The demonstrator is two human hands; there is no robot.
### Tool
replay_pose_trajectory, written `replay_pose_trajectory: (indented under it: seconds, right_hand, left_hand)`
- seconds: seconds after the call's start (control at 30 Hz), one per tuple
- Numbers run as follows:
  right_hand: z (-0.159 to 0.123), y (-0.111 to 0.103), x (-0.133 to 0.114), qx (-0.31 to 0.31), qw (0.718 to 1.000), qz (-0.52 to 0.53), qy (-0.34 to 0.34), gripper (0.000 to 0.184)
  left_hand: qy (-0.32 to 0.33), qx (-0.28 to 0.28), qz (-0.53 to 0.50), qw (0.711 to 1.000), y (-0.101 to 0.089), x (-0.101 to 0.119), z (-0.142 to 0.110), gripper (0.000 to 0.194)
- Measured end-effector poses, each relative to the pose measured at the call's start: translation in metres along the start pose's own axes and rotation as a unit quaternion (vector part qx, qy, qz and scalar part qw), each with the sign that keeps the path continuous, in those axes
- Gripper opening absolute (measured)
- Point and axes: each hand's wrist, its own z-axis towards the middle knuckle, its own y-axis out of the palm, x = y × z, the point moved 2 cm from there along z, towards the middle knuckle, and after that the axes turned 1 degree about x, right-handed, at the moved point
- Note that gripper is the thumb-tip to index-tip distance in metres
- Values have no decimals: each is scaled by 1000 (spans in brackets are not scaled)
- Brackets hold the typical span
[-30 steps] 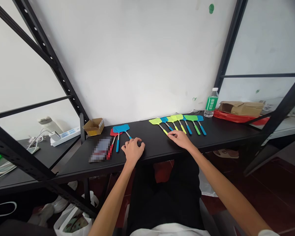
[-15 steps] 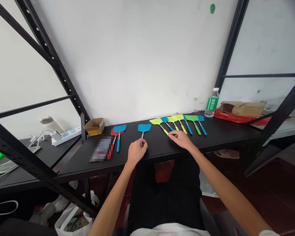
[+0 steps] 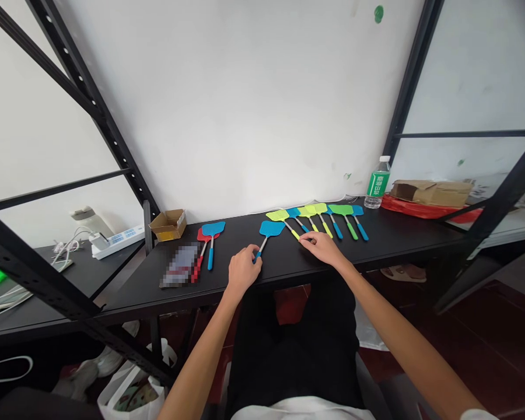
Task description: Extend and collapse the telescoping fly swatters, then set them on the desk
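Note:
A blue fly swatter point(image 3: 272, 228) points away from me, its head tilted to the right over the black shelf top point(image 3: 227, 245). My left hand point(image 3: 244, 269) is closed around its blue handle. Fingers bent together, my right hand point(image 3: 321, 248) pinches the handle end of a yellow fly swatter point(image 3: 277, 216). To the right of that lies an overlapping row of several yellow, blue and green fly swatters point(image 3: 342, 210). On the left, another blue fly swatter point(image 3: 213, 228) partly covers a red one point(image 3: 200, 260).
A blurred flat packet point(image 3: 180, 266) lies by the red swatter, with a small cardboard box point(image 3: 168, 225) behind. At right stand a water bottle point(image 3: 377, 184) and an open carton point(image 3: 433, 192) on red plastic point(image 3: 413, 209). Black metal posts point(image 3: 135, 175) frame both sides.
The blue swatter in my left hand has turned, its head swinging right towards the yellow swatter. My right hand stays where it was.

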Motion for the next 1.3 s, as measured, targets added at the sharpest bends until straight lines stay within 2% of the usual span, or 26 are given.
replay_pose_trajectory:
  seconds: [0.37,0.57,1.07,1.3]
  right_hand:
    - [-1,0,0,4,1000,-3,-4,26]
    - [-1,1,0,6,1000,-7,-6,27]
    - [-1,-1,-2,1,1000,-9,-3,28]
    - [-1,-2,-3,6,1000,6,1,31]
  left_hand:
    - [-12,1,-9,1000,-2,1,1,31]
    - [-44,-13,-17,999,-5,3,0,36]
    - [2,25,-84,996,-5,2,-1,40]
    - [46,67,-107,991,-6,1,1,39]
